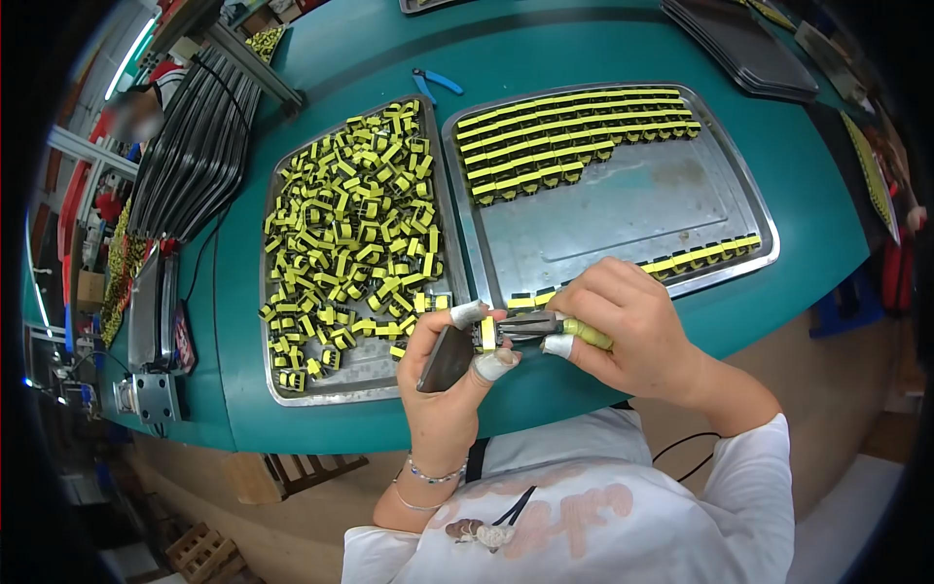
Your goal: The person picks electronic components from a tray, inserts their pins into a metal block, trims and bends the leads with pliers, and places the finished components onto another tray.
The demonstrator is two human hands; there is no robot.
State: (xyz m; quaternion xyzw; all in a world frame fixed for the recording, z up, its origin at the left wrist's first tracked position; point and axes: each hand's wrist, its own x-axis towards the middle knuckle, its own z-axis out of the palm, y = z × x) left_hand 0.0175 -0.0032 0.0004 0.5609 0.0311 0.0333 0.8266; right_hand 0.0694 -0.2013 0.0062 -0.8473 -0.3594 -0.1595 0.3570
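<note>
My left hand [443,399] pinches a small yellow-and-black transformer-like part [488,335] between thumb and index finger, both wrapped in white tape. A dark flat plate [447,360] also rests inside that hand. My right hand [628,326] is closed around pliers with yellow-green handles [590,334]; their metal jaws [525,325] reach to the part's right side. Whether the jaws grip it is too small to tell. Both hands are above the front edges of two metal trays. Loose yellow-and-black parts [360,224] fill the left tray [341,394]; similar parts stand in rows [574,131] in the right tray [632,209].
Blue-handled cutters [436,82] lie on the green table [516,54] behind the trays. Stacked dark trays [744,49] sit at the back right, and another stack [195,146] stands at the left beside a metal frame [253,66]. A person [141,107] is at far left.
</note>
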